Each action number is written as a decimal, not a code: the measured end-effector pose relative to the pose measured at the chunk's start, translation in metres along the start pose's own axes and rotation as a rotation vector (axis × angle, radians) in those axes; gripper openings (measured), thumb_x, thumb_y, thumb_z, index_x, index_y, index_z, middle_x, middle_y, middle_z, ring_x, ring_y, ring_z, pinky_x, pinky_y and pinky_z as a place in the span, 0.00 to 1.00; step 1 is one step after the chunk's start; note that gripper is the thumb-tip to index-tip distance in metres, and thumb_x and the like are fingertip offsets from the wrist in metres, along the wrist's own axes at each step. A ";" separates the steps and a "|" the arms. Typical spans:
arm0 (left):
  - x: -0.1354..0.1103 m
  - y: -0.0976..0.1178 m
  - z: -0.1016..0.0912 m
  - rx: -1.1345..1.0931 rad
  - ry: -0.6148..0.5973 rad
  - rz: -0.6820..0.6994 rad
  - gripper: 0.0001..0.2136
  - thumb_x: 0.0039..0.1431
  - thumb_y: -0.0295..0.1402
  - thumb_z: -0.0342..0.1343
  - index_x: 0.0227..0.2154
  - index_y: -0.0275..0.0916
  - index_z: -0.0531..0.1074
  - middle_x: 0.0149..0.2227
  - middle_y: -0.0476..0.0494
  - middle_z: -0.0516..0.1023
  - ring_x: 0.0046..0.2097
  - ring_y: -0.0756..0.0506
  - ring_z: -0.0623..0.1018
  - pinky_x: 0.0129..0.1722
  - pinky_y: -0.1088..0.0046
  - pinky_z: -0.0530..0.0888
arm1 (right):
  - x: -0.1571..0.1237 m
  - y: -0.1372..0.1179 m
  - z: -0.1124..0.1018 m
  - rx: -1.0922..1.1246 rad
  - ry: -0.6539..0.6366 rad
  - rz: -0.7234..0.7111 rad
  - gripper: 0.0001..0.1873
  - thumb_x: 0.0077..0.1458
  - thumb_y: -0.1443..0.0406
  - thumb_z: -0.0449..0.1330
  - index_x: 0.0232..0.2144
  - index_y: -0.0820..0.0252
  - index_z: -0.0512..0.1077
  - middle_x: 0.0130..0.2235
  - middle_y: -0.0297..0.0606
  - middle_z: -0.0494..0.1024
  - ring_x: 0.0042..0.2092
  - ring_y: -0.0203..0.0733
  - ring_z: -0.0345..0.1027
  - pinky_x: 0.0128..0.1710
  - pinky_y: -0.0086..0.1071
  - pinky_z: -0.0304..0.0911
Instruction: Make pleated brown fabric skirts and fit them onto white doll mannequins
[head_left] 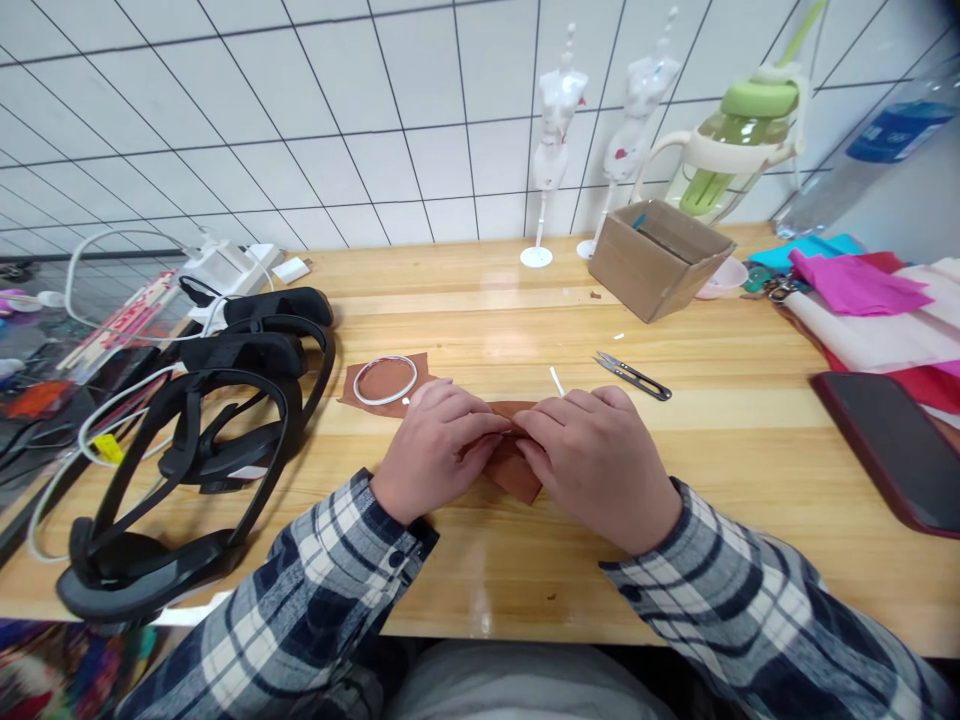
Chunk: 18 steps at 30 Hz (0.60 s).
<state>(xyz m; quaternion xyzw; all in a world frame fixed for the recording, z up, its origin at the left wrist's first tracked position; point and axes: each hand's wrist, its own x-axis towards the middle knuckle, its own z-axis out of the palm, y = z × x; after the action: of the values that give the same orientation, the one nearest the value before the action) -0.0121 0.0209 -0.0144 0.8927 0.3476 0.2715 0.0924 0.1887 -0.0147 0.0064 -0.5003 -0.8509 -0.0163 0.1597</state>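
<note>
Both my left hand (448,448) and my right hand (600,462) pinch a small piece of brown fabric (516,474) between thumb and fingers, just above the table's middle. Their fingertips nearly meet, and the fabric's upper edge is partly hidden behind them. Beyond my left hand, another brown fabric piece (421,368) lies flat, with a pale ring (385,381) resting on it. Thread snips (634,376) lie beyond my right hand. A short white strip (556,380) is close to my right fingers.
Black head-strap devices (259,440) and cables crowd the left. At the back stand two mini mannequins (555,130), a cardboard box (651,262) and a green-lidded bottle (731,150). Coloured cloths (862,285) and a phone (900,450) lie at the right.
</note>
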 end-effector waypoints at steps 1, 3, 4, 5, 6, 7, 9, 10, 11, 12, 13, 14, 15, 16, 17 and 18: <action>0.000 0.001 -0.001 -0.003 0.004 0.008 0.07 0.60 0.31 0.56 0.38 0.44 0.77 0.36 0.47 0.80 0.39 0.46 0.74 0.50 0.59 0.67 | 0.000 0.000 0.000 -0.015 -0.010 0.002 0.09 0.60 0.66 0.54 0.31 0.58 0.74 0.32 0.36 0.78 0.35 0.42 0.64 0.37 0.40 0.44; 0.000 0.002 -0.002 -0.012 0.014 0.023 0.05 0.59 0.31 0.57 0.36 0.44 0.77 0.36 0.47 0.80 0.39 0.46 0.75 0.51 0.59 0.67 | 0.000 0.001 0.000 -0.026 -0.016 0.017 0.09 0.60 0.66 0.55 0.30 0.57 0.74 0.30 0.36 0.77 0.35 0.42 0.63 0.37 0.39 0.44; 0.000 0.002 -0.002 -0.014 0.019 0.028 0.04 0.59 0.32 0.57 0.35 0.44 0.77 0.36 0.47 0.80 0.39 0.46 0.75 0.51 0.59 0.67 | 0.000 0.001 0.001 -0.021 -0.013 0.027 0.09 0.60 0.66 0.55 0.30 0.57 0.74 0.30 0.35 0.77 0.35 0.42 0.63 0.37 0.39 0.44; 0.000 0.002 -0.002 -0.013 0.020 0.030 0.04 0.59 0.32 0.57 0.35 0.44 0.76 0.36 0.47 0.80 0.39 0.46 0.75 0.51 0.59 0.67 | 0.001 0.001 0.001 -0.014 -0.008 0.037 0.10 0.61 0.66 0.54 0.31 0.57 0.75 0.30 0.35 0.77 0.35 0.41 0.64 0.37 0.39 0.44; 0.000 0.003 -0.001 -0.011 0.015 0.026 0.04 0.59 0.31 0.57 0.36 0.44 0.76 0.37 0.47 0.80 0.39 0.46 0.75 0.51 0.59 0.67 | 0.001 0.001 0.001 -0.007 -0.004 0.045 0.10 0.61 0.66 0.54 0.32 0.57 0.75 0.31 0.35 0.77 0.35 0.41 0.64 0.37 0.39 0.44; 0.000 0.002 -0.001 -0.007 0.007 0.018 0.05 0.60 0.31 0.56 0.37 0.43 0.76 0.37 0.46 0.79 0.40 0.46 0.75 0.51 0.59 0.67 | 0.001 0.001 0.001 -0.001 -0.001 0.049 0.11 0.62 0.65 0.53 0.32 0.56 0.75 0.31 0.35 0.77 0.35 0.41 0.64 0.37 0.39 0.44; 0.000 0.002 0.001 -0.001 -0.004 -0.011 0.06 0.61 0.31 0.55 0.38 0.42 0.76 0.37 0.45 0.79 0.40 0.45 0.74 0.49 0.60 0.68 | 0.000 0.001 0.001 0.004 0.000 0.042 0.12 0.63 0.65 0.52 0.32 0.56 0.75 0.31 0.35 0.77 0.35 0.41 0.64 0.37 0.39 0.44; 0.001 0.002 0.002 -0.002 -0.001 -0.027 0.06 0.61 0.31 0.55 0.39 0.42 0.75 0.37 0.45 0.79 0.40 0.45 0.74 0.48 0.60 0.68 | 0.000 0.001 0.001 0.005 0.000 0.034 0.12 0.63 0.65 0.53 0.32 0.56 0.75 0.31 0.35 0.77 0.35 0.41 0.64 0.37 0.39 0.44; 0.001 0.002 0.003 -0.004 0.008 -0.041 0.06 0.61 0.30 0.55 0.39 0.41 0.75 0.37 0.45 0.79 0.40 0.45 0.74 0.47 0.61 0.69 | 0.000 0.002 0.000 0.005 0.000 0.024 0.11 0.62 0.65 0.53 0.31 0.56 0.75 0.31 0.35 0.77 0.35 0.41 0.64 0.37 0.39 0.44; 0.001 0.002 0.003 -0.007 0.020 -0.051 0.06 0.61 0.30 0.55 0.39 0.41 0.75 0.36 0.45 0.79 0.39 0.45 0.74 0.46 0.61 0.69 | 0.000 0.002 0.000 0.005 0.000 0.014 0.11 0.62 0.66 0.54 0.31 0.56 0.75 0.31 0.35 0.77 0.35 0.41 0.64 0.37 0.39 0.44; 0.001 0.002 0.004 -0.009 0.031 -0.057 0.06 0.60 0.30 0.55 0.38 0.41 0.75 0.36 0.45 0.79 0.39 0.45 0.74 0.45 0.62 0.69 | 0.000 0.002 0.000 0.004 0.000 0.006 0.10 0.61 0.66 0.54 0.30 0.56 0.75 0.32 0.35 0.77 0.36 0.41 0.64 0.37 0.39 0.44; 0.001 0.002 0.004 -0.009 0.037 -0.061 0.05 0.60 0.30 0.55 0.38 0.41 0.75 0.36 0.45 0.79 0.39 0.45 0.74 0.44 0.62 0.69 | 0.000 0.002 0.000 0.003 0.003 0.001 0.10 0.61 0.67 0.54 0.30 0.56 0.75 0.32 0.35 0.77 0.36 0.41 0.64 0.37 0.39 0.44; 0.001 0.002 0.004 -0.006 0.038 -0.062 0.05 0.60 0.30 0.55 0.37 0.41 0.75 0.35 0.45 0.79 0.38 0.45 0.74 0.44 0.62 0.69 | 0.000 0.001 0.000 0.003 0.006 0.000 0.10 0.61 0.67 0.54 0.30 0.56 0.75 0.32 0.35 0.78 0.36 0.41 0.64 0.38 0.39 0.44; 0.001 0.002 0.005 -0.003 0.034 -0.062 0.05 0.60 0.30 0.55 0.36 0.41 0.76 0.35 0.45 0.79 0.38 0.45 0.74 0.44 0.61 0.69 | 0.000 0.001 0.000 0.005 0.010 -0.002 0.10 0.61 0.66 0.54 0.31 0.56 0.75 0.32 0.35 0.78 0.36 0.41 0.64 0.38 0.39 0.44; 0.001 0.001 0.005 0.001 0.029 -0.059 0.05 0.60 0.30 0.55 0.36 0.41 0.76 0.35 0.45 0.79 0.38 0.45 0.74 0.44 0.61 0.69 | 0.000 0.001 -0.001 0.010 0.014 -0.002 0.11 0.61 0.66 0.54 0.31 0.56 0.75 0.33 0.36 0.78 0.36 0.41 0.64 0.38 0.39 0.44; 0.001 0.001 0.005 0.003 0.023 -0.056 0.05 0.60 0.30 0.55 0.35 0.41 0.76 0.35 0.46 0.79 0.38 0.45 0.74 0.45 0.61 0.69 | 0.000 0.000 -0.001 0.016 0.019 -0.001 0.11 0.62 0.65 0.53 0.31 0.57 0.75 0.33 0.36 0.78 0.36 0.41 0.64 0.38 0.40 0.45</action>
<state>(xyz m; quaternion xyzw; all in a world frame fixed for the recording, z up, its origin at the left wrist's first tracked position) -0.0080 0.0209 -0.0182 0.8797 0.3739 0.2783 0.0946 0.1891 -0.0145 0.0070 -0.4983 -0.8497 -0.0141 0.1718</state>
